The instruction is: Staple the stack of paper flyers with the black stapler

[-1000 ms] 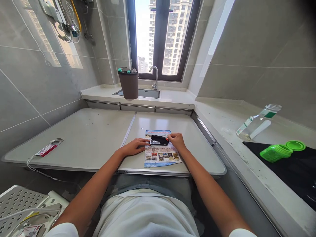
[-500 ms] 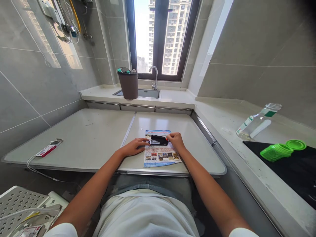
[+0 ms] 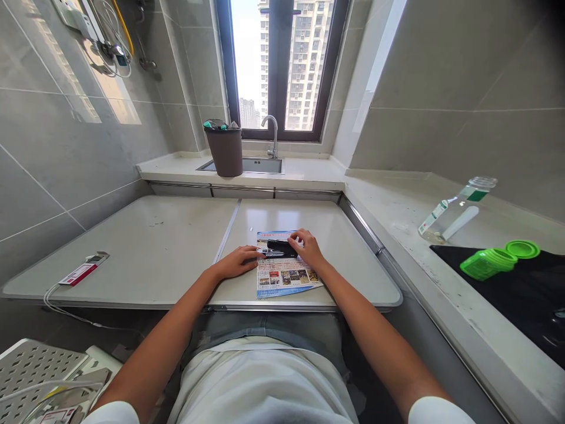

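A colourful printed leaflet [image 3: 285,275] lies on the white table [image 3: 168,247] in front of me. Across its upper part rests a black stapler [image 3: 277,248]. My right hand [image 3: 308,248] lies over the stapler's right end, fingers curled on top of it. My left hand [image 3: 238,261] rests flat on the leaflet's left edge, its fingertips at the stapler's front end.
A red and white card with a cable [image 3: 82,272] lies at the table's left. A brown bin [image 3: 226,148] stands by the sink and tap [image 3: 269,136]. On the right counter lie a clear bottle [image 3: 454,212] and green lids [image 3: 497,260] on a black hob.
My right hand has slid left, further onto the top of the stapler. The left hand stays in place. My view has shifted a little.
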`<control>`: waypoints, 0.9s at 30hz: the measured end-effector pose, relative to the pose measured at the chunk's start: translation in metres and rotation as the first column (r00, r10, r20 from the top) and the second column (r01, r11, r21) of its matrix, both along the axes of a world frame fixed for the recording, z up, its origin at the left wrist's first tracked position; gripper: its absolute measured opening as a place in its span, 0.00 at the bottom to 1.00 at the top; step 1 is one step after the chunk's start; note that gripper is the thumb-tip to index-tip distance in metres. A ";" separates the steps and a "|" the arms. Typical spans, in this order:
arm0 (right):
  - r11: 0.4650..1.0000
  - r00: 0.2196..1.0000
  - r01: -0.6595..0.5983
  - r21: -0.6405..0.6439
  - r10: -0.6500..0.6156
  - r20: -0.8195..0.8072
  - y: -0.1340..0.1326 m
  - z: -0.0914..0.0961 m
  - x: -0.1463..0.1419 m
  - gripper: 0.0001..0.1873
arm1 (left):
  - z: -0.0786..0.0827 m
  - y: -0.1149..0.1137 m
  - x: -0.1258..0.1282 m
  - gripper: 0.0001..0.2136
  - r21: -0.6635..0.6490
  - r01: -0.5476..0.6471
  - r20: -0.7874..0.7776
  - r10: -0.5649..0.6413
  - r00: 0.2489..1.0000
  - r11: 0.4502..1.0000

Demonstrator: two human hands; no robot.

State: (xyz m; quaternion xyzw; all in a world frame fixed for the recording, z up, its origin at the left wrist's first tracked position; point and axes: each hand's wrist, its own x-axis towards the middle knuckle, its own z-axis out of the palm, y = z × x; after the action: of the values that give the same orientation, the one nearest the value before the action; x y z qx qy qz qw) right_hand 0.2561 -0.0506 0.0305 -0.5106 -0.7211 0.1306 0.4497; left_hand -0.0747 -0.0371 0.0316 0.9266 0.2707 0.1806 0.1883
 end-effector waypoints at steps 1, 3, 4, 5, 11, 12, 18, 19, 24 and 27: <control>0.999 0.997 -0.052 -0.003 0.052 0.054 0.000 -0.001 -0.001 0.12 | 0.000 0.000 0.000 0.20 -0.006 -0.001 0.014 0.001 1.000 1.000; 0.991 0.973 -0.123 -0.043 0.129 0.191 -0.001 -0.003 -0.002 0.14 | 0.000 0.000 0.000 0.20 -0.016 0.002 0.048 -0.001 0.999 1.000; 0.989 0.956 -0.131 -0.070 0.144 0.255 -0.001 -0.004 -0.002 0.16 | 0.000 0.000 0.000 0.19 -0.018 0.005 0.066 -0.003 0.998 1.000; 0.988 0.940 -0.128 -0.087 0.149 0.308 -0.001 -0.005 -0.002 0.17 | 0.001 0.000 -0.001 0.19 -0.018 0.009 0.086 -0.007 0.996 1.000; 0.980 0.922 -0.196 0.024 0.176 0.344 -0.011 -0.001 -0.003 0.13 | 0.002 0.000 -0.004 0.16 -0.030 -0.032 0.226 0.038 0.973 0.999; 0.973 0.926 -0.226 0.052 0.198 0.322 -0.013 -0.001 -0.004 0.12 | 0.001 0.001 -0.003 0.15 -0.061 -0.056 0.265 0.070 0.962 0.997; 0.943 0.909 -0.264 0.204 0.172 0.381 -0.021 -0.004 -0.005 0.13 | -0.004 0.002 0.007 0.19 -0.483 0.158 0.620 0.209 0.756 0.861; 0.927 0.896 -0.282 0.246 0.162 0.414 -0.021 -0.005 -0.005 0.14 | -0.004 0.002 0.009 0.21 -0.542 0.200 0.642 0.250 0.725 0.816; 0.817 0.840 -0.331 0.472 0.027 0.542 -0.020 -0.007 -0.008 0.21 | 0.000 0.002 0.007 0.24 -0.802 0.342 0.582 0.514 0.630 0.490; 0.778 0.799 -0.334 0.532 -0.066 0.597 -0.022 -0.007 -0.015 0.23 | 0.003 0.002 0.002 0.20 -0.878 0.358 0.478 0.569 0.669 0.317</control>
State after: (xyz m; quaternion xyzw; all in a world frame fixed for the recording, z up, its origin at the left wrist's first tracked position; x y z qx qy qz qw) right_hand 0.2410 -0.0726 0.0236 -0.2950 -0.8619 -0.2409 0.3348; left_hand -0.0724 -0.0350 0.0346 0.4529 0.2897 0.3554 0.7646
